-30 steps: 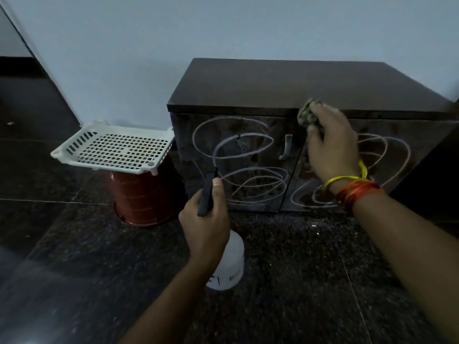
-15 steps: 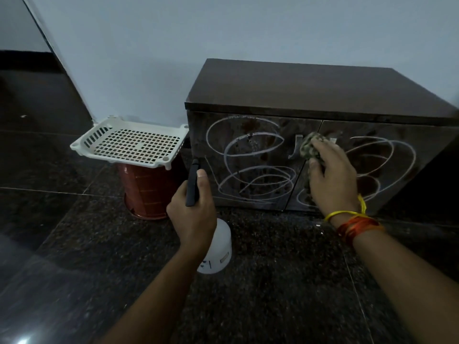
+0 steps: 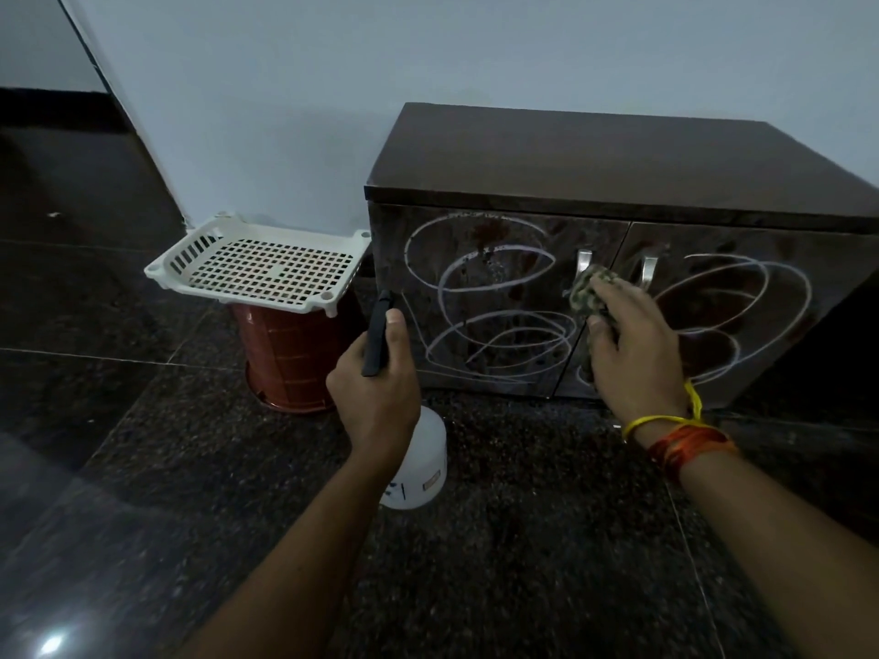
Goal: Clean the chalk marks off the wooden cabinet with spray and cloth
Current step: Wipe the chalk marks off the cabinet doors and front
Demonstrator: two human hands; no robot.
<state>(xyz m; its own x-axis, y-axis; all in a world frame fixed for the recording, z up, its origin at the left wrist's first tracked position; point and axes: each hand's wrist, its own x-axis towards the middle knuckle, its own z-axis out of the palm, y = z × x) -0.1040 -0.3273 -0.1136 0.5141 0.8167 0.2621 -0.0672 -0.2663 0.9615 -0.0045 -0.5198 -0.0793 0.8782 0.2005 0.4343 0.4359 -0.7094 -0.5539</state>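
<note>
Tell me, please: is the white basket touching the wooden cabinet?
Cannot tell. In the head view the white basket's right corner reaches the wooden cabinet's left edge, but the dim light shows neither contact nor gap plainly.

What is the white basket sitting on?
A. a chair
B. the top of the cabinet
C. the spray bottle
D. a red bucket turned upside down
D: the white basket rests on a red bucket that stands upside down on the floor, to the left of the cabinet, whose top is bare.
</note>
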